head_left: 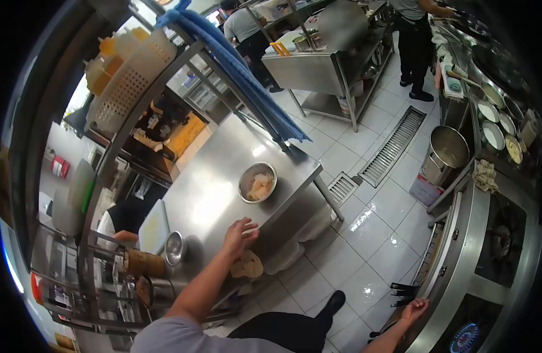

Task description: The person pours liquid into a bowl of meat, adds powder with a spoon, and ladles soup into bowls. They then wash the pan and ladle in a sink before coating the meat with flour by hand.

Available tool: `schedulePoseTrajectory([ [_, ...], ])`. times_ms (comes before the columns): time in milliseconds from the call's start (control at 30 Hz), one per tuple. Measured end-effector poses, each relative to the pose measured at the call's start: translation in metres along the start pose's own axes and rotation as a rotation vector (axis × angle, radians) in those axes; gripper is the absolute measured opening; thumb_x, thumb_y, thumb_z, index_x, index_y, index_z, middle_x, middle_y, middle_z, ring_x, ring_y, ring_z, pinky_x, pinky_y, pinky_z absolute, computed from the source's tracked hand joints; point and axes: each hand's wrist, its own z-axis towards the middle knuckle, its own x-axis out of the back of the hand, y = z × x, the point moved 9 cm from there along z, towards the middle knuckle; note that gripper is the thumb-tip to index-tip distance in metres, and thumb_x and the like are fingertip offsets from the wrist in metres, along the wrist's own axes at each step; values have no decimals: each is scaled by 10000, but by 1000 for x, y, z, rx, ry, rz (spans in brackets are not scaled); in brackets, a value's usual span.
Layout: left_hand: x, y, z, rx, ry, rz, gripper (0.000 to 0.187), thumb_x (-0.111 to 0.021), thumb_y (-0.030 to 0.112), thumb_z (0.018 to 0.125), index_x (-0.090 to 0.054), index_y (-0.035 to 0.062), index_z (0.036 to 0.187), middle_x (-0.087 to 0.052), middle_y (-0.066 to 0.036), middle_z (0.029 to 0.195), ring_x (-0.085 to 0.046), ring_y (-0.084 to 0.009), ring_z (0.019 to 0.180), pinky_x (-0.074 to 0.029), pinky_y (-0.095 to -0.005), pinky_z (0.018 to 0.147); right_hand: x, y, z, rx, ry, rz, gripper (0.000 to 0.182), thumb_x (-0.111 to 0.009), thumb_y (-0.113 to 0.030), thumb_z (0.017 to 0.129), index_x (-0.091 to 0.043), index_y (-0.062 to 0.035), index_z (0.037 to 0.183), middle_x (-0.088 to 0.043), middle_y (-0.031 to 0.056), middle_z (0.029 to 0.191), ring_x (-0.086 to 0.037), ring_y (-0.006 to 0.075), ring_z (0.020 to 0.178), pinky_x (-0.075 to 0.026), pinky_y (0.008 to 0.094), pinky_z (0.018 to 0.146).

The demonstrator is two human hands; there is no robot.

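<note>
My left hand (240, 236) reaches out over the front edge of the steel table (209, 147), fingers extended and apart, with nothing in it. Beyond its fingertips stands a metal bowl (243, 191) holding pale, raw-looking pieces of food (260, 186); hand and bowl do not touch. My right hand (415, 309) is low at my right side, beside the front of the stove (468, 259). Its fingers are curled in, and I see nothing held in them. Several black handles or knobs (404, 289) stick out just beyond it.
A smaller metal bowl (175, 248) and a white cutting board (154, 228) lie at the table's left. A burner (464, 337) shows a blue flame. A large pot (449, 147) stands beyond the stove. Two people (413, 41) (243, 26) work farther back. A floor drain (394, 144) crosses the tiles.
</note>
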Motion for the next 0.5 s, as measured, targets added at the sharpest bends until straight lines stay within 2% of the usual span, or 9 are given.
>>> schedulePoseTrajectory([
  [133, -5, 20, 70, -81, 5, -135, 396, -550, 203, 961, -434, -14, 1271, -557, -199, 1188, -625, -313, 970, -560, -347, 783, -14, 11, -11, -27, 3, -190, 208, -576, -278, 970, -610, -84, 902, -605, 22, 721, -603, 120, 629, -512, 224, 479],
  [167, 2, 16, 86, -98, 50, -183, 391, -554, 184, 956, -427, -13, 1268, -557, -198, 1187, -626, -313, 969, -562, -357, 784, -7, 17, -21, 42, 203, -208, 195, -590, -278, 963, -610, -101, 885, -606, 5, 687, -602, 100, 603, -509, 215, 482],
  [200, 6, 13, 103, -114, 92, -231, 387, -558, 165, 951, -420, -12, 1266, -556, -198, 1187, -627, -312, 969, -564, -368, 785, -10, 32, -26, -112, 242, -427, 163, -614, -266, 951, -611, -125, 870, -603, -10, 675, -605, 90, 599, -511, 207, 491],
  [233, 5, 14, 111, -128, 130, -281, 384, -562, 146, 946, -412, -11, 1263, -556, -197, 1187, -628, -312, 968, -566, -379, 787, -18, 53, -41, -281, 350, -655, 176, -690, -311, 894, -593, -167, 863, -584, -50, 649, -549, 68, 550, -428, 218, 467],
  [267, -2, 23, 100, -157, 184, -297, 411, -551, 80, 929, -368, -48, 1274, -545, -218, 1173, -624, -311, 984, -583, -383, 744, -17, 69, -43, -303, 423, -762, 167, -704, -285, 883, -596, -165, 844, -577, -36, 639, -564, 75, 554, -430, 207, 440],
  [300, -7, 21, 102, -163, 194, -345, 392, -548, 66, 924, -376, -51, 1256, -545, -220, 1167, -628, -309, 988, -589, -381, 738, -28, 91, -43, -337, 252, -872, 170, -707, -271, 875, -577, -167, 837, -571, -28, 673, -551, 88, 580, -412, 233, 451],
  [367, -3, 11, 107, -171, 233, -443, 353, -542, 40, 916, -393, -57, 1221, -545, -223, 1154, -635, -304, 994, -601, -377, 725, -57, 127, -62, -385, 265, -1155, 155, -685, -222, 860, -593, -153, 964, -570, -6, 790, -574, 135, 679, -459, 271, 528],
  [400, -13, 22, 84, -214, 208, -319, 304, -536, 29, 918, -425, -64, 1185, -565, -221, 1136, -659, -288, 945, -618, -379, 718, -98, 154, -77, -454, 241, -1411, 199, -686, -218, 848, -602, -136, 1009, -579, -3, 787, -587, 137, 681, -468, 261, 544],
  [500, -37, 24, 44, -195, 127, -303, 249, -541, 25, 913, -474, -54, 1139, -609, -183, 1075, -678, -279, 891, -622, -363, 696, -236, 251, -93, -215, -425, -1844, 227, -704, -193, 837, -621, -65, 1005, -647, 61, 827, -618, 139, 710, -494, 277, 604],
])
